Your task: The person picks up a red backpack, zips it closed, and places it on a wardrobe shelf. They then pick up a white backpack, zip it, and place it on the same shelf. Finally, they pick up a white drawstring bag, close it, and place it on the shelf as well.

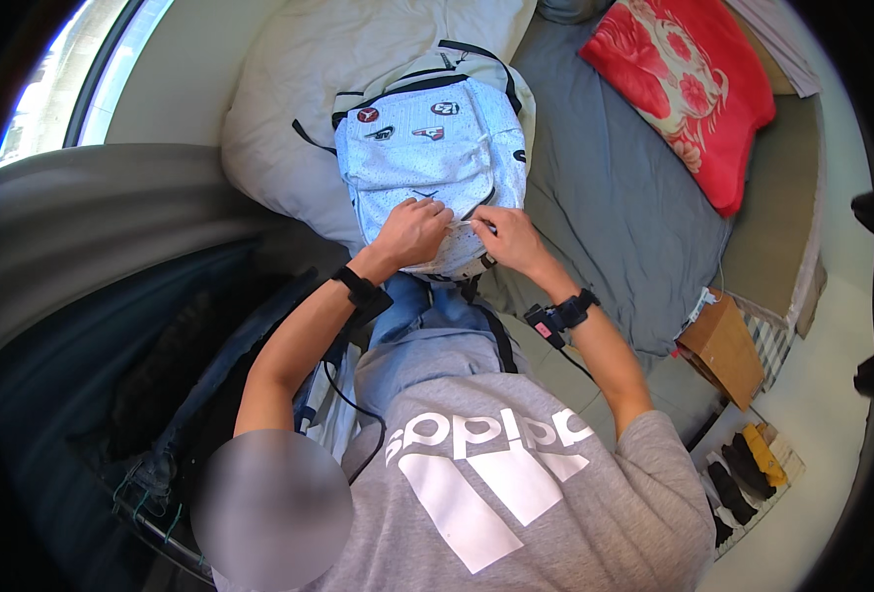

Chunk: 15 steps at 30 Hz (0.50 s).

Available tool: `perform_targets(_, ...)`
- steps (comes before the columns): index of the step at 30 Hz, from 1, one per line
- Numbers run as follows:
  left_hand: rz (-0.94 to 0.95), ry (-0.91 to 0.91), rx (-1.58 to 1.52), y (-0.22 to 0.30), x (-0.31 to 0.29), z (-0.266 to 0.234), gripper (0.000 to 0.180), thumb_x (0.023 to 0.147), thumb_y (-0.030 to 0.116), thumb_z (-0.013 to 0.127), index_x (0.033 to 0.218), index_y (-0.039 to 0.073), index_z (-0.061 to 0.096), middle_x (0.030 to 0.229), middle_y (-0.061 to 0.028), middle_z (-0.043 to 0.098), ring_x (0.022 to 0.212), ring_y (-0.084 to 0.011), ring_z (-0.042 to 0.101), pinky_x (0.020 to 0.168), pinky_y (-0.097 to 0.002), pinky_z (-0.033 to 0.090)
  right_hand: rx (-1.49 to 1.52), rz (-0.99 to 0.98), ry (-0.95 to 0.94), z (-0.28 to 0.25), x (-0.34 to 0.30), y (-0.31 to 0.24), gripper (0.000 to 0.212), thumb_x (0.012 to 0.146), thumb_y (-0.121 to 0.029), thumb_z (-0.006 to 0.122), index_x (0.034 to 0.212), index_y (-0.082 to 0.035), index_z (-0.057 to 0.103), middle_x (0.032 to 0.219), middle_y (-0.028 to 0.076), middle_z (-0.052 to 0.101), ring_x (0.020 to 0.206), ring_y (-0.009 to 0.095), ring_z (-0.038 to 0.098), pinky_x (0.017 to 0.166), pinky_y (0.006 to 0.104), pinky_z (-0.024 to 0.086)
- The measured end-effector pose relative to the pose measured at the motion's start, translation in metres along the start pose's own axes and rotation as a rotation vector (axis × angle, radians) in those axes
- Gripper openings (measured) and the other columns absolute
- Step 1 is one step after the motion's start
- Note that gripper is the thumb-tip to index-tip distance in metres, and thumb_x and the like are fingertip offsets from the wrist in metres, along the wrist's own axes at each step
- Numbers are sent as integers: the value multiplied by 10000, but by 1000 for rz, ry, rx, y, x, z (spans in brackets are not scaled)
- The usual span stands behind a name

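A pale blue, speckled backpack (412, 163) with black trim and several patches lies front side up on the bed's edge, in front of my legs. My left hand (417, 229) is closed on the fabric at the lower part of its front pocket. Just to the right, my right hand (508, 237) pinches the pocket's edge near its lower right corner, beside a short dark gap along the zipper line. The fingers hide the zipper pull, if it is there. Both hands touch the bag, a small distance apart.
Beneath the bag is a cream-coloured quilt (279, 128); a grey sheet (615, 197) covers the bed to its right. A red floral blanket (693, 89) lies at the far right. Clothes hang on a rack (146, 523) at left. A cardboard box (721, 345) stands at right.
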<state>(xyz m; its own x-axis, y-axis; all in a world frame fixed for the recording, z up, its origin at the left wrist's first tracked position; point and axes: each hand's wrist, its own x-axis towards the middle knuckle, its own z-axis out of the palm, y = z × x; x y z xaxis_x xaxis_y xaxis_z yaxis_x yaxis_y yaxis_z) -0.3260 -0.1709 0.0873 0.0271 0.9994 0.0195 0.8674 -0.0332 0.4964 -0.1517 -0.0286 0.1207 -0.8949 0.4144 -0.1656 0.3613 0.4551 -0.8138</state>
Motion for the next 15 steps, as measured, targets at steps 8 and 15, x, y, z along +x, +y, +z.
perform_targets(8, 38, -23, -18, -1, -10, -27, 149, 847, 146, 660, 939, 49, 595, 911, -91, 612, 925, -288, 612, 797, -400, 507, -485, -9, 47, -36, 45, 70, 161, 906, -177, 596, 863, -48, 682, 839, 207, 696, 801, 427, 674, 710, 516, 543)
perform_targets(15, 68, -13, -18, 4, -9, -57, 132, 840, 117, 660, 930, 52, 589, 879, -89, 594, 891, -289, 598, 781, -407, 496, -708, 39, -34, -36, 116, 110, 131, 867, -134, 609, 860, -46, 706, 862, 221, 704, 827, 428, 696, 722, 532, 559)
